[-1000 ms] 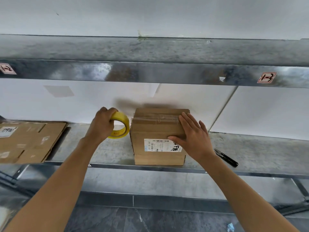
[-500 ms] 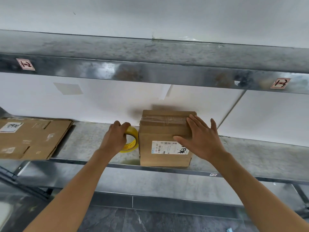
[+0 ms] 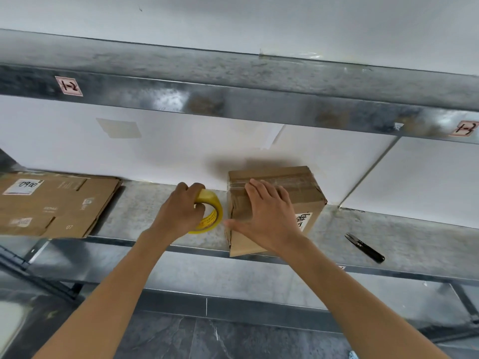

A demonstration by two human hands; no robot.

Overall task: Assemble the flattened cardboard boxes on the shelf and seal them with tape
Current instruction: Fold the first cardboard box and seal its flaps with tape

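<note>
- Turning now: the cardboard box [image 3: 298, 185] is swinging round under the palm. Half a second ago its white label [image 3: 303, 220] was facing the camera; now it is sliding off to the right-hand side.
- Left hand [image 3: 181, 212] is gripping the yellow tape roll [image 3: 211, 216], fingers curled over its rim, and it is resting low on the shelf [image 3: 414, 237].
- Right hand [image 3: 269, 220] is lying flat with straight, spread fingers, pressing on the box's near face.
- Key relation: the box is sitting just to the right of the gripped roll, its near corner close beside the roll. Whether tape is running between them, I cannot tell.
- A glossy tape band is crossing the box top side to side, so any next strip would be pulling rightward, away from the roll.
- Left hand is nearer the roll, right hand nearer the box.
- Flattened cardboard [image 3: 59, 203] is waiting well off to the left of the grip, and the black snips [image 3: 364, 247] are lying beyond the box to the right.
</note>
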